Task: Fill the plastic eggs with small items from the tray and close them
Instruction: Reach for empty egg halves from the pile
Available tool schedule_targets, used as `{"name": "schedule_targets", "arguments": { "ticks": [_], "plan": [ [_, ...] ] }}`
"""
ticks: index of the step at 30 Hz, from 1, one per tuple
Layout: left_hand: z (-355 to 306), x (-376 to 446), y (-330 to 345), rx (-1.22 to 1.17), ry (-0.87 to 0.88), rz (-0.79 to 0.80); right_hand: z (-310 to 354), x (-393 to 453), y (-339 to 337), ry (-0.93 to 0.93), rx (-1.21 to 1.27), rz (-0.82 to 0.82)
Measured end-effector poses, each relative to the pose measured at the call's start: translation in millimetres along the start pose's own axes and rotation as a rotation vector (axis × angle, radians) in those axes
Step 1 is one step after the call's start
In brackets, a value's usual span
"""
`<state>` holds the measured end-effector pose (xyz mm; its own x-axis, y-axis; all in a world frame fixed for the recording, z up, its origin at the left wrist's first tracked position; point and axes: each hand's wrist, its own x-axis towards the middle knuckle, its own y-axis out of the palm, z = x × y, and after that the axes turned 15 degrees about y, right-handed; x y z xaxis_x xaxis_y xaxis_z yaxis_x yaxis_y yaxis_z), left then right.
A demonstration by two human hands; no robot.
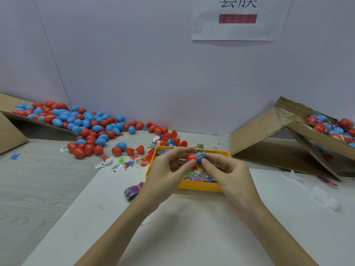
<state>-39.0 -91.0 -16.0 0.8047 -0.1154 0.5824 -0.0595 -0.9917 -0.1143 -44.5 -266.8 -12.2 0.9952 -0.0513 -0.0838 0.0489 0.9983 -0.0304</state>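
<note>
Grey table (38, 185) (pale wall behind), left hand (169, 169), right hand (228, 169) pinching egg (195, 157).

The tray (199, 187) is yellow. The eggs (86, 123) piled at the desk's back left are red and blue. The held egg (196, 157) is red and blue with a striped label.

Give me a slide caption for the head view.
Both hands, left and right, hold a red plastic egg with blue barcoded wrapper above the yellow plastic tray.
</note>
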Motion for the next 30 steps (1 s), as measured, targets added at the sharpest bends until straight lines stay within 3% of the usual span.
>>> {"name": "schedule_targets", "arguments": {
  "ticks": [3, 7, 10, 17, 30],
  "plan": [
    [0.8, -2.4, 4.1, 0.066, 0.095, -0.038, -0.3, 0.4, -0.5, 0.039, 0.062, 0.025],
    [1.9, -4.1, 9.9, 0.306, 0.299, -0.022, 6.9, -2.6, 1.6, 0.268, 0.506, 0.253],
    [3.5, -3.1, 9.1, 0.411, 0.390, -0.004, 13.2, -5.4, 1.9, 0.436, 0.672, 0.380],
    [7.9, -4.2, 7.3, 0.331, 0.412, 0.085, 17.9, -10.6, 6.4, 0.510, 0.656, 0.386],
    [18.0, -3.3, 4.8, 0.360, 0.488, 0.111, 17.2, -12.0, 12.7, 0.639, 0.748, 0.391]
  ]
}}
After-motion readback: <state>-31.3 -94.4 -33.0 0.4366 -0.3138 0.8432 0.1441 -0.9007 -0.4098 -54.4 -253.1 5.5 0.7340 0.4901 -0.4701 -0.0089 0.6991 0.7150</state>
